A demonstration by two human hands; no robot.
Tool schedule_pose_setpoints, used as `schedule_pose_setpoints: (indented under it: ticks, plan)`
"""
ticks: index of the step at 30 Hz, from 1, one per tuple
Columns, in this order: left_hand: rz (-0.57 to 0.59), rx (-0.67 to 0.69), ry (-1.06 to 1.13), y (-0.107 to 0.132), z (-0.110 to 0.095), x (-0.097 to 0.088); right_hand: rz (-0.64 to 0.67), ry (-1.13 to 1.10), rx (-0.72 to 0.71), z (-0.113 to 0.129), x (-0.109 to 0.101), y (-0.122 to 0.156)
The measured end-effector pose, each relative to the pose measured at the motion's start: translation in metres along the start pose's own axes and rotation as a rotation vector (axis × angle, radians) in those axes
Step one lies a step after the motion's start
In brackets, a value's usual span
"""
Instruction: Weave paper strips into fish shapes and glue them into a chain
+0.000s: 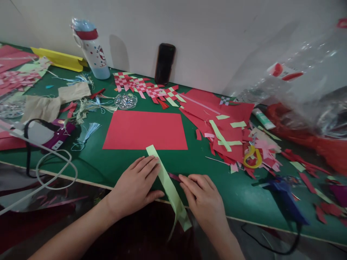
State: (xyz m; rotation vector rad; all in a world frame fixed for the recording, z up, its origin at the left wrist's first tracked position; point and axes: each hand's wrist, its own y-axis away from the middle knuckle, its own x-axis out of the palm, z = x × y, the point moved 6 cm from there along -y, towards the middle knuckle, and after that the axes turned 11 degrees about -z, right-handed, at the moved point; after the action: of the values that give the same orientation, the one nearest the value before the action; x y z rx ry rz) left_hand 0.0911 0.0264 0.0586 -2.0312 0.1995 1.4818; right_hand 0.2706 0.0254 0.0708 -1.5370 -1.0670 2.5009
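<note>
A light green paper strip (168, 187) slants across the front edge of the table, its lower end hanging over. A thinner green piece dangles beside that end. My left hand (139, 182) lies flat with its fingertips on the strip's left edge, pressing it to the table. Between thumb and fingertips of my right hand (202, 191) is a thin dark reddish piece (174, 176), which reaches toward the green strip. Whether that piece is a blade or paper I cannot make out. Just beyond the hands lies a red paper sheet (146, 130), and the strip's top end touches its lower edge.
Red sheets with scraps (230, 126) and yellow-handled scissors (252, 157) lie to the right, near a blue glue gun (287, 202). Woven paper pieces (146, 88), a phone (165, 63) and a bottle (92, 50) line the wall. White cables (67, 168) cross the left side.
</note>
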Motion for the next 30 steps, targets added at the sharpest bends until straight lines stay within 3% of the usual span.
schedule_pose_setpoints:
  ticks: [3,30]
  plan:
    - [0.036,0.031,-0.027,0.0012,0.0029,-0.0003,-0.003,0.008,-0.002,0.0001,0.0007,0.0007]
    - [0.009,0.029,-0.008,0.0054,0.0085,0.0044,-0.006,0.019,0.030,-0.0026,0.0039,-0.0034]
